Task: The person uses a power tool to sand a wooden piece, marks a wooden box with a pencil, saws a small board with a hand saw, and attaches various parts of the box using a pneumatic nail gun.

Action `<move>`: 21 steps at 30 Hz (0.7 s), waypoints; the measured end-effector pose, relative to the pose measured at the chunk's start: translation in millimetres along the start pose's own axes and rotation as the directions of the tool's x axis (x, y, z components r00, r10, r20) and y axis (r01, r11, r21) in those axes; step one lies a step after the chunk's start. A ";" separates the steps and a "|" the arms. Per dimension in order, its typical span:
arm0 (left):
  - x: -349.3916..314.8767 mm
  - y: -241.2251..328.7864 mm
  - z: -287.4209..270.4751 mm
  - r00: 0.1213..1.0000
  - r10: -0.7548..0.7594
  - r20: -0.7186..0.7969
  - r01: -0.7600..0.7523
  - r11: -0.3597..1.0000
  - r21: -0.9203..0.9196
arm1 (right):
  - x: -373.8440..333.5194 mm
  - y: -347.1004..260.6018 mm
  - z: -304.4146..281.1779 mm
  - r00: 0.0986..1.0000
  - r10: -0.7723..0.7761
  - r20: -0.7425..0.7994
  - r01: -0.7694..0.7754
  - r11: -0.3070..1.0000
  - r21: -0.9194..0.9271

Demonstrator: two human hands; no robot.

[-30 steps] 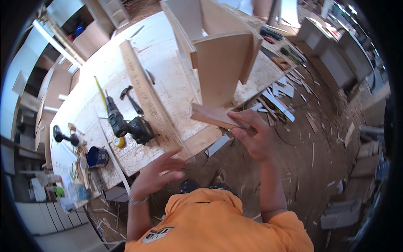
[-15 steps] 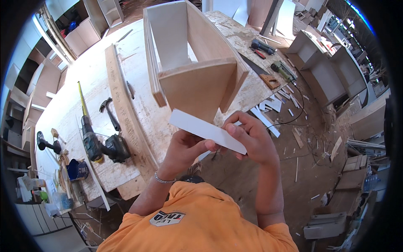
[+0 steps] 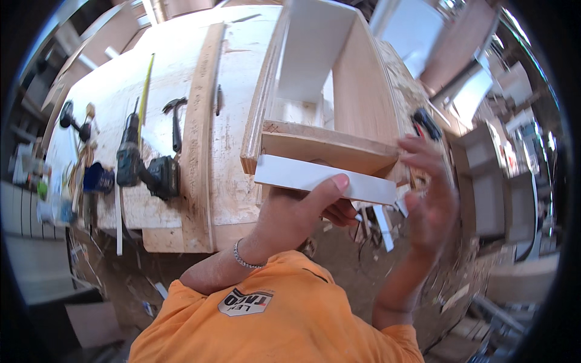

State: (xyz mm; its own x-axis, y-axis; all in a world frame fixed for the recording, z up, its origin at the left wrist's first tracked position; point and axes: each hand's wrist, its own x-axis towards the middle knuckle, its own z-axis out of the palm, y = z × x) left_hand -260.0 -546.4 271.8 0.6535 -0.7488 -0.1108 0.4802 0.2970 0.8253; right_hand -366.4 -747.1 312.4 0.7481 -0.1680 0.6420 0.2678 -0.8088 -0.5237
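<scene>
A narrow white board strip (image 3: 290, 170) lies across the near end of a wooden box frame (image 3: 363, 85). My left hand (image 3: 302, 212) grips the strip near its middle, thumb on top and fingers curled beneath. Whether the strip touches the frame's near panel (image 3: 321, 147) I cannot tell. My right hand (image 3: 431, 193) is off the strip, just beyond its right end. Its fingers are spread, somewhat blurred, and nothing shows in them. The box frame stands on the white worktable (image 3: 236, 91), its open top facing up.
On the table's left lie a long wooden plank (image 3: 198, 139), a claw hammer (image 3: 176, 124), a cordless drill (image 3: 129, 151), a yellow tape measure blade (image 3: 146, 91) and a blue cup (image 3: 98, 178). A dark power tool (image 3: 427, 124) sits right of the frame. Offcuts (image 3: 384, 227) litter the floor.
My right hand has let go of the strip and opened to its right. With my left hand still on it, the strip has come level against the frame's near end. The view has swung left.
</scene>
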 end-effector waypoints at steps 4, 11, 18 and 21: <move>6.8 -6.1 13.4 0.983 0.130 -0.128 -0.130 0.992 0.008 | 2.7 21.0 0.0 0.984 -0.076 0.164 0.064 0.995 0.074; 10.0 -2.5 27.1 0.927 0.226 -0.299 -0.184 0.969 0.163 | 8.7 50.4 4.0 0.969 -0.195 0.149 0.167 0.969 0.184; 8.5 -2.1 34.1 0.911 0.208 -0.356 -0.138 0.967 0.213 | 6.9 58.1 7.6 0.978 -0.183 0.097 0.157 0.961 0.229; 8.3 0.1 36.8 0.905 0.205 -0.372 -0.135 0.969 0.206 | 5.9 56.4 11.0 0.981 -0.177 0.076 0.155 0.959 0.237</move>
State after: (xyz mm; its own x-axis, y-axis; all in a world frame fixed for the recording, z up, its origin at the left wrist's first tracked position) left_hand -276.0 -574.4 291.3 0.9076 -0.3968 -0.1368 0.2567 0.2669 0.9289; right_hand -340.2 -787.5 280.5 0.7325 0.0214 0.6804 0.5166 -0.6684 -0.5351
